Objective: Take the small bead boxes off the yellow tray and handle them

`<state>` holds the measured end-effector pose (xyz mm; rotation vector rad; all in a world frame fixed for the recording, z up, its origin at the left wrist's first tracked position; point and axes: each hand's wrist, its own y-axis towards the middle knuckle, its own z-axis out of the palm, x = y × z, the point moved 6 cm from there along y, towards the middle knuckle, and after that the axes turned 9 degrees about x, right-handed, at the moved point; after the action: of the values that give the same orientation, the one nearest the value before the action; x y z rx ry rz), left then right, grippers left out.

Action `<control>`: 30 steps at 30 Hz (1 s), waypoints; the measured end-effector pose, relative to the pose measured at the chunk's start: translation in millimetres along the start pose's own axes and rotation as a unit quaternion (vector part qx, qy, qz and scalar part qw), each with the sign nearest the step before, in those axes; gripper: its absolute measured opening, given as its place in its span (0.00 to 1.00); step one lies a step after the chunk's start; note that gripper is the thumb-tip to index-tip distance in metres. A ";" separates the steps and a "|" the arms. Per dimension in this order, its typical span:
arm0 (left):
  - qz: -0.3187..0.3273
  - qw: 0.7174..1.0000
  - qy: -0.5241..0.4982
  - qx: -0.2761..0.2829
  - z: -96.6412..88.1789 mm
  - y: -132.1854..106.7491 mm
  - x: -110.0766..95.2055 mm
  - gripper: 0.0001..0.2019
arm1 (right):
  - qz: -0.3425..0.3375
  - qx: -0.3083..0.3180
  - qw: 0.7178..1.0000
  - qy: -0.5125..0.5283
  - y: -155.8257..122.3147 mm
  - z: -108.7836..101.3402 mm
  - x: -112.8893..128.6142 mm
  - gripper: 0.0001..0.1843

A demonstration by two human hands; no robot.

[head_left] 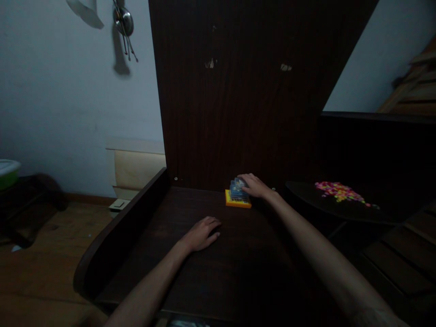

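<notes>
My right hand (254,185) reaches to the back of the dark wooden surface (163,254) and rests on a small blue block piece (237,187) that sits on an orange-yellow square baseplate (237,203). Its fingers curl over the blue piece from the right. My left hand (201,233) lies flat, palm down, on the wood nearer to me, with nothing in it, a little left of the baseplate.
A tall dark wooden panel (245,91) stands right behind the baseplate. A raised rim (119,227) runs along the left edge. On the right, a dark tray (340,206) carries a pile of colourful small pieces (339,191). A wooden floor lies to the left.
</notes>
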<state>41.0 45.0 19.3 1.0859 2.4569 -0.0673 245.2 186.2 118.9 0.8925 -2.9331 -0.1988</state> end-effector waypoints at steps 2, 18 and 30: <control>-0.001 1.000 0.005 0.001 0.3 0.2 0.3 0.20 | 0.001 0.001 1.000 0.002 0.8 0.4 -0.1 0.28; -0.007 1.000 -0.022 -0.004 1.9 0.6 7.7 0.20 | -0.012 -0.059 0.998 0.004 -11.4 -8.2 26.7 0.29; -0.041 0.991 -0.096 -0.083 -5.6 -4.1 10.9 0.36 | -0.165 -0.044 0.979 0.113 -73.1 59.6 113.8 0.26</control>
<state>29.5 51.0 19.2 0.8663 2.2886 0.0084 184.9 68.6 52.6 1.2908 -2.5346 -0.2259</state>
